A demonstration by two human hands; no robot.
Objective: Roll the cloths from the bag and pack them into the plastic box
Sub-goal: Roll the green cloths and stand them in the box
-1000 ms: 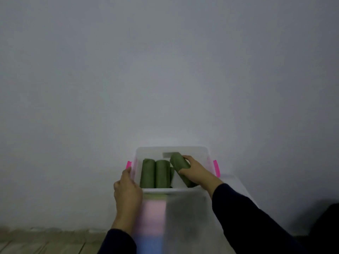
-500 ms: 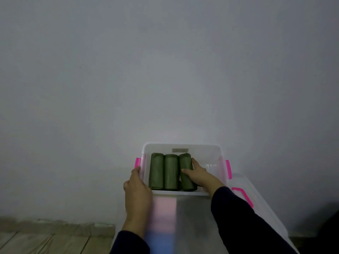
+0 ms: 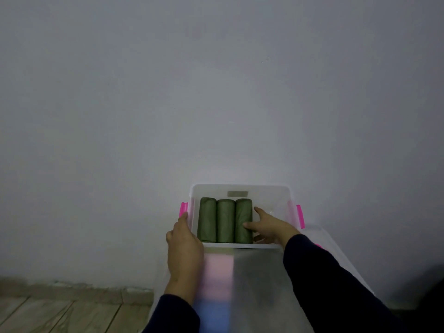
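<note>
A plain grey wall [image 3: 216, 92] fills most of the view, and below it, far to the left of the hands, there is a strip of wooden floor [image 3: 60, 313]. In front of the person stands the clear plastic box [image 3: 269, 195], with a pink clip [image 3: 183, 209] on its left side and another pink clip [image 3: 300, 216] on its right side. The near wall of the box looks blurred and shows pale pink and blue colours through it. To the right of the right arm, a clear lid [image 3: 336, 255] lies beside the box.

Both arms wear dark sleeves. The left hand [image 3: 183, 246] rests on the left rim of the box, just below the left pink clip, with the fingers lying along the edge; they look rather straight, not closed around anything. The right hand [image 3: 269, 227] is inside the box, with its fingers spread. The thumb lies against the side of the nearest roll, and the other fingers point to the far wall. It presses on the roll but does not close around it.

Three green rolled cloths lie side by side in the left part of the box, touching each other. The right roll [image 3: 243, 217] touches the right hand, the middle roll [image 3: 225, 219] is next, and the left roll [image 3: 207, 218] lies nearest to the left hand. The box floor under and beyond the right hand is bare.
</note>
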